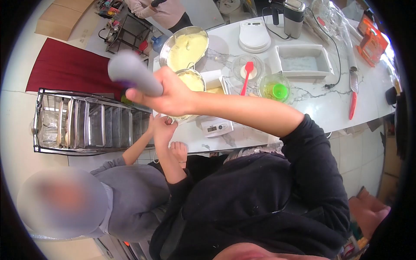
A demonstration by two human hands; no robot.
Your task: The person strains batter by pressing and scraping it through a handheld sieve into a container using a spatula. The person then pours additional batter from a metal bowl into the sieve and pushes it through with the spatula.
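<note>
My right hand (173,91) is wrapped round a thick grey tool handle (134,71), raised above the work table; its far end is rounded and blurred. Below it stands a small metal bowl (193,81) of pale yellow batter, partly hidden by my wrist. With fingers closed, my left hand (164,132) grips this bowl at its near rim. Behind it, a larger metal bowl (186,50) holds more yellow batter and a whisk-like wire. Right of the small bowl, a paper-lined tin (215,82) with yellow batter sits by a white kitchen scale (218,127).
A co-worker in grey (136,190) stands close on the left, a hand near mine. Across the marble table (242,138) are a red spatula (247,78), a green cup (279,91) in a glass bowl, a lined tin (303,60), another scale (254,37) and a red-handled knife (353,95).
</note>
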